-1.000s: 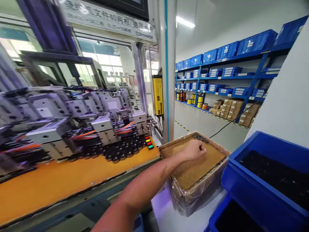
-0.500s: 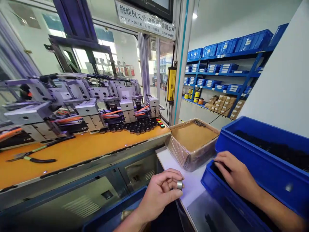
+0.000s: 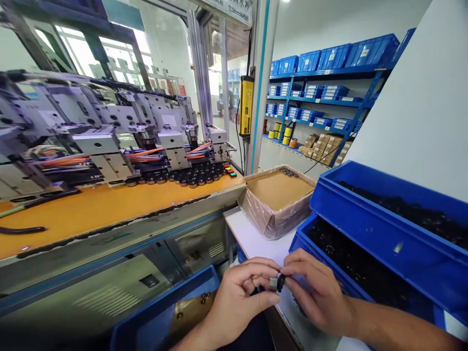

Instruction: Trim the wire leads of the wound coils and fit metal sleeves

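My left hand (image 3: 237,297) pinches a small silver metal cylinder (image 3: 273,283) between thumb and fingers. Opposite it, my right hand (image 3: 318,292) grips a small black ring-like part (image 3: 281,282) in its fingertips, against the cylinder's right end. Whether the black part is seated on the cylinder or only touches it, I cannot tell. Both hands are together in front of a lower blue bin (image 3: 300,239), which contains many black parts. Above and behind that bin stands another blue bin (image 3: 365,222), also holding black parts.
A plastic-wrapped cardboard box (image 3: 272,225) sits on the white table (image 3: 237,225), small dark parts in its far corner. Left is a machine with an orange worktop (image 3: 120,209), bearing rows of black round parts (image 3: 197,176) and a tool's black handle (image 3: 22,230). Another blue bin (image 3: 117,331) is below.
My right hand has come out of the lower blue bin with a black part and moved left to meet the silver cylinder in my left hand. The view has shifted right.
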`<action>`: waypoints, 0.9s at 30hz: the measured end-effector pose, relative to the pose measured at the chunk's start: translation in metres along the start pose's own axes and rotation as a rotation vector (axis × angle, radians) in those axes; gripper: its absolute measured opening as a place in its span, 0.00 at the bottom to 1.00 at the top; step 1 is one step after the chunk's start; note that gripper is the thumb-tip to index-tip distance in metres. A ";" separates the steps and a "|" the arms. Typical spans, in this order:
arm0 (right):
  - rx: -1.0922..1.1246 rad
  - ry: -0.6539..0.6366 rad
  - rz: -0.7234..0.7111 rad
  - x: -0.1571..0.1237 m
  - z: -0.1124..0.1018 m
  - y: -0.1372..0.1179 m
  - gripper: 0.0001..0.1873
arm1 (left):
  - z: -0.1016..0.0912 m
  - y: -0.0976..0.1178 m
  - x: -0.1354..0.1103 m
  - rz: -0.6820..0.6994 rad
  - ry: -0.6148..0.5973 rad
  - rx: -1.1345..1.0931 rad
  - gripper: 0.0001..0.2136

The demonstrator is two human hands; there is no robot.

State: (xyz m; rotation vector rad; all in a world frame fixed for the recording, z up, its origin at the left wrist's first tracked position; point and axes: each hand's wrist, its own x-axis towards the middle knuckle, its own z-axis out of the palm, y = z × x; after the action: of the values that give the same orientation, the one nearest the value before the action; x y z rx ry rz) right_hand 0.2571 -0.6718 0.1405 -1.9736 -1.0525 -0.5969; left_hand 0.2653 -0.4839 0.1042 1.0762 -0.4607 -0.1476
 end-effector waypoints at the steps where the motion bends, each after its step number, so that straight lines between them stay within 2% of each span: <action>1: -0.005 -0.002 -0.003 0.000 0.000 0.001 0.13 | 0.002 -0.002 0.001 -0.016 0.011 -0.016 0.18; 6: -0.024 -0.007 -0.015 -0.004 0.002 0.004 0.14 | 0.005 -0.004 0.001 -0.055 0.046 -0.054 0.19; 12: -0.050 -0.030 -0.059 -0.005 0.003 0.006 0.17 | 0.001 -0.004 -0.001 -0.182 0.081 -0.092 0.18; 15: -0.098 -0.047 -0.107 -0.003 0.004 0.006 0.19 | -0.002 -0.003 -0.001 -0.178 0.089 -0.101 0.17; 21: -0.278 -0.015 -0.247 0.000 0.007 0.008 0.13 | -0.003 -0.001 0.000 -0.147 0.084 -0.086 0.18; 27: -0.278 -0.033 -0.235 -0.001 0.006 0.011 0.13 | -0.002 -0.002 -0.001 -0.158 0.062 -0.139 0.18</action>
State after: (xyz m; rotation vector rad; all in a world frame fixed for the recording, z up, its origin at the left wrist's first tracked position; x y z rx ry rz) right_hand 0.2654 -0.6710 0.1317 -2.1167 -1.2908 -0.8804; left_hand 0.2656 -0.4829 0.1018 0.9771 -0.3046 -0.2812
